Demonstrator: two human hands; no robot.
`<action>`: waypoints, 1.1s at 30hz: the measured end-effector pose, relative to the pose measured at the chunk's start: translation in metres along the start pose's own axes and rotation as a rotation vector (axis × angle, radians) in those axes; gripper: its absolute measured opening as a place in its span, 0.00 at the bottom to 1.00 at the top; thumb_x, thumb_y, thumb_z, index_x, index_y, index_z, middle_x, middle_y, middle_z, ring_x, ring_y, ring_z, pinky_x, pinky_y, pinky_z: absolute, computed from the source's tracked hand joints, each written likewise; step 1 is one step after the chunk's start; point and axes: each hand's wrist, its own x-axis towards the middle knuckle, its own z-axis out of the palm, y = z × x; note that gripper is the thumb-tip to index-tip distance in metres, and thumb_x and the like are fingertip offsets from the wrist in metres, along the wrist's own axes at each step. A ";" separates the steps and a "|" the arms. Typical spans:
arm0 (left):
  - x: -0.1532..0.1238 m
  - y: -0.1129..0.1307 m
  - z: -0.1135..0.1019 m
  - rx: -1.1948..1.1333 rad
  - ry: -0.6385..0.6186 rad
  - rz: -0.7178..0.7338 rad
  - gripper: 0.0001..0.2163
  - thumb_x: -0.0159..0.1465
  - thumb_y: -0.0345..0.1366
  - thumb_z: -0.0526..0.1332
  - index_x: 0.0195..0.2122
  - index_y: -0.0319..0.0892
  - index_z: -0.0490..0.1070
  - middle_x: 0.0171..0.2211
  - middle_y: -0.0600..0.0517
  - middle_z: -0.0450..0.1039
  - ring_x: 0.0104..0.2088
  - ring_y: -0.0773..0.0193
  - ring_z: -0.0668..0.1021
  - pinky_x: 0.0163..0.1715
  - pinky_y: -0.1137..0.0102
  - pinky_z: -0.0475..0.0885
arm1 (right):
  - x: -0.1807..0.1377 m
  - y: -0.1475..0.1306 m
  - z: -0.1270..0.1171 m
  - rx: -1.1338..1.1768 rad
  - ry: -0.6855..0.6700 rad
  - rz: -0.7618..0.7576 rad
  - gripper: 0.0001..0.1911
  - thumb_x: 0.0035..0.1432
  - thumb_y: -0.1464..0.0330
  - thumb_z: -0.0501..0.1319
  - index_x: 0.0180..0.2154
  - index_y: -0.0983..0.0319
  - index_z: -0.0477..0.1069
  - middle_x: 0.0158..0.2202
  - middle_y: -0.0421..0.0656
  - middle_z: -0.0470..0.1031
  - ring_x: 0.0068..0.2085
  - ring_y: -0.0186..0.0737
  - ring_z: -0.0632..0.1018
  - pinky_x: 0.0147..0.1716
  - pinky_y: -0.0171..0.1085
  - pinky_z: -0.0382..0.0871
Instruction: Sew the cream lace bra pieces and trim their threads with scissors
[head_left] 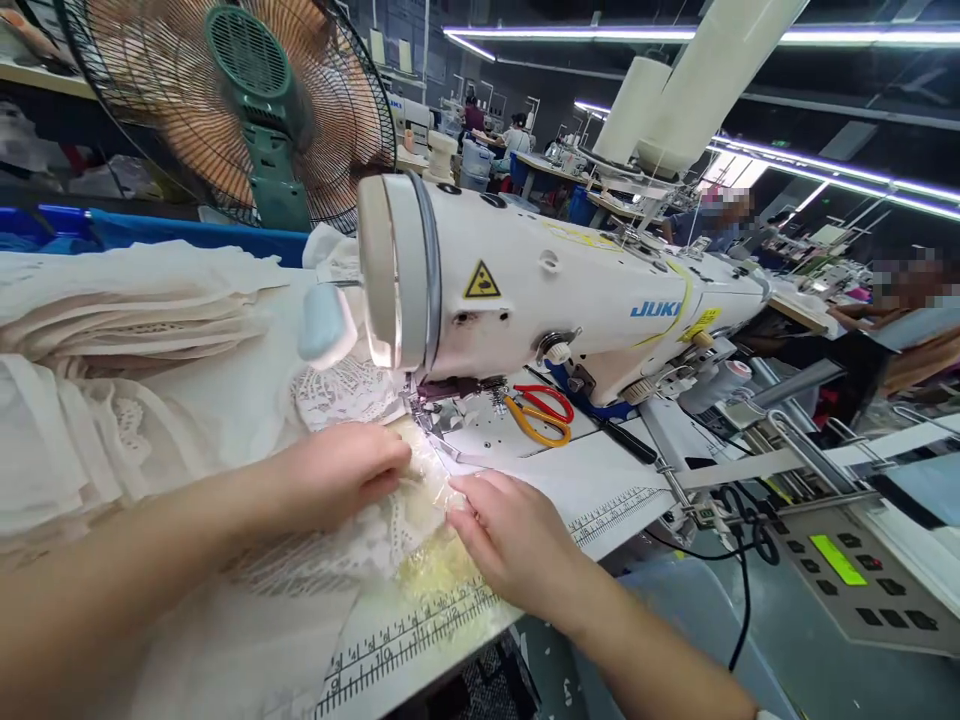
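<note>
A white JUKI sewing machine [510,290] stands over the table, its needle area lit from above. White lace fabric [349,400] spreads from beneath its head toward me, with a pale yellow piece [435,560] among it. My left hand [352,470] is closed at the fabric's left side, just before the needle area; its fingertips are partly hidden. With thumb and forefinger my right hand [502,520] pinches the fabric's right edge, a little nearer to me. A narrow strip [454,455] runs from the machine's foot toward the right hand.
Red-handled snips [551,402] and orange-handled snips [538,425] lie right of the needle. Layered white fabric pieces [135,325] cover the left side. Behind stands a large fan [255,100]. A control panel [847,570] is at the right. A printed ruler [420,635] edges the table.
</note>
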 end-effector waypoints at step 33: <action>0.013 0.035 0.002 0.374 -0.195 -0.595 0.23 0.68 0.33 0.40 0.55 0.44 0.70 0.42 0.44 0.68 0.36 0.54 0.74 0.26 0.66 0.58 | 0.020 -0.011 0.011 -0.160 -0.072 0.016 0.18 0.64 0.70 0.49 0.50 0.60 0.72 0.36 0.46 0.72 0.36 0.43 0.71 0.30 0.39 0.54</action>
